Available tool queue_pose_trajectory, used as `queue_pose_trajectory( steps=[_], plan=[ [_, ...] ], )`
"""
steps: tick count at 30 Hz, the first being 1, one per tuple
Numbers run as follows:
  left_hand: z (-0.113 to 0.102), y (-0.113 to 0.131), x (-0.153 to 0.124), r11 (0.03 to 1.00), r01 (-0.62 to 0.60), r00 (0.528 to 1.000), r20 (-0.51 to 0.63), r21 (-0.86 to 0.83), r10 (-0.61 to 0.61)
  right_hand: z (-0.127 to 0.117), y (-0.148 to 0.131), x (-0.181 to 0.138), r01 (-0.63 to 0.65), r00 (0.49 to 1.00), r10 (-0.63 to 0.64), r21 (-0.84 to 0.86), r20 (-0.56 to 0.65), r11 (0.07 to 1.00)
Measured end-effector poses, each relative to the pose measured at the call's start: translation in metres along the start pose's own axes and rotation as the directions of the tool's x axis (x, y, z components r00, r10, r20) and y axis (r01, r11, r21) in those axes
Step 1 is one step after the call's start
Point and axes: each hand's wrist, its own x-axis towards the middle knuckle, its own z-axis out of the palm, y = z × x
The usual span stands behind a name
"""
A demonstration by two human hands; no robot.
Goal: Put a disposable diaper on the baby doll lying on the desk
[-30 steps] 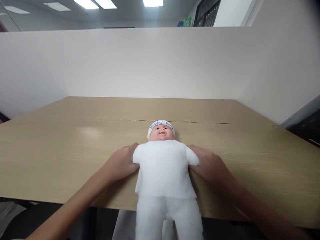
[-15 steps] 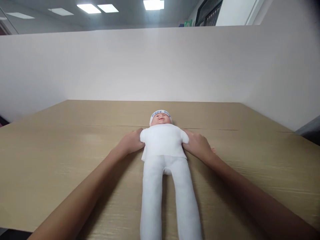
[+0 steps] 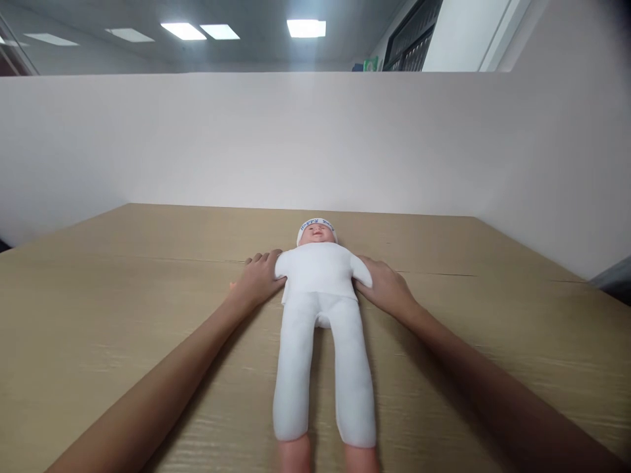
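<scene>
A baby doll (image 3: 320,272) in a white top, white trousers and a white cap with blue lettering lies on its back, head away from me. Its bare lower legs show at the bottom edge of the view. Around the doll's arm on the left, my left hand (image 3: 259,276) is closed, thumb near the doll's side. My right hand (image 3: 387,286) grips the other arm in the same way. A bit of the doll's small hand peeks out beyond my left wrist; the doll's other hand is hidden.
The doll lies on a wide tan tabletop (image 3: 123,348) with a seam across it. A pale partition wall (image 3: 296,138) closes off the back and sides. A dark grey object (image 3: 614,282) shows at the right edge.
The doll has shifted away from me and slightly left, so its bare lower legs now show. Both hands keep hold of its arms. The camera view has tilted up a little.
</scene>
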Motion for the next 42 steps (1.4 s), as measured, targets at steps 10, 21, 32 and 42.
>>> queue_pose_trajectory(
  steps=[10, 21, 32, 42],
  plan=[
    [0.0, -0.048, -0.028, 0.979, -0.093, 0.995, -0.065, -0.182, 0.082, 0.01, 0.053, -0.017, 0.157, 0.986, -0.146, 0.153, -0.081, 0.976],
    [0.0, -0.076, -0.022, 0.932, -0.038, 0.999, 0.008, -0.359, 0.044, -0.002, 0.056, -0.025, 0.13, 0.991, -0.121, 0.288, -0.05, 0.949],
    [0.005, -0.085, -0.018, 0.911, -0.009, 1.0, -0.003, -0.413, 0.009, 0.009, 0.068, -0.026, 0.123, 0.987, -0.098, 0.214, -0.123, 0.969],
    [-0.005, -0.063, -0.034, 0.951, -0.037, 0.984, -0.177, -0.307, -0.018, -0.003, 0.04, -0.044, 0.033, 0.968, 0.024, 0.223, -0.25, 0.974]
  ],
)
